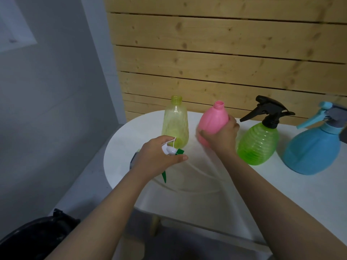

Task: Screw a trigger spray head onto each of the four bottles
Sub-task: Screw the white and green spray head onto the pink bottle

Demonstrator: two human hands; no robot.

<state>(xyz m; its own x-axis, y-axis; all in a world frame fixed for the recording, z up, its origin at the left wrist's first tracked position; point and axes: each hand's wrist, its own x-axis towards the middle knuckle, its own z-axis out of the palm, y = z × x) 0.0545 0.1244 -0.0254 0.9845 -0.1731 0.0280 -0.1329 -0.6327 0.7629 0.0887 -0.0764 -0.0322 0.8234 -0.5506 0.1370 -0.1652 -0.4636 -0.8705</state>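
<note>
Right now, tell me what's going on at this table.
A person is fitting spray heads to bottles on a white round table. The left hand holds a white and green trigger spray head; the right hand grips the tilted, uncapped pink plastic bottle. The yellow translucent bottle is also uncapped. The green ribbed bottle and blue bottle already have heads.

I'm seeing white surface (281, 194) standing against pine slat wall (216, 53); grey wall (56, 100) rising left, black object (37, 237) sitting low.
</note>
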